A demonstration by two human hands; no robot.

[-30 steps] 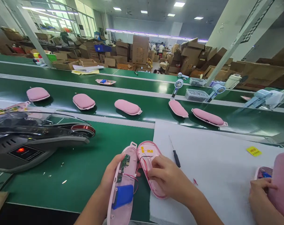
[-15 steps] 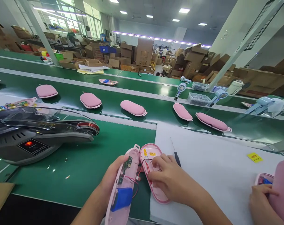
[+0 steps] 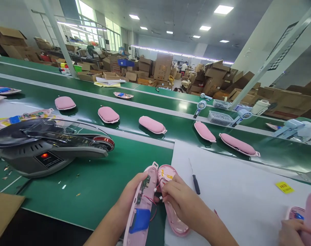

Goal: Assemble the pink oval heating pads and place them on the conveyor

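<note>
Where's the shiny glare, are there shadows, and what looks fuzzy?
Head view: white glare on the back green belt; head view: dark patches beneath the pink cases; head view: faraway cardboard boxes look soft, as does the circuit board.

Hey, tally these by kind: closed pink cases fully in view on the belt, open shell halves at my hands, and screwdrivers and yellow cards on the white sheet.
Closed pink cases: 5
Open pink shell halves: 2
Screwdriver: 1
Yellow card: 1
Total: 9
</note>
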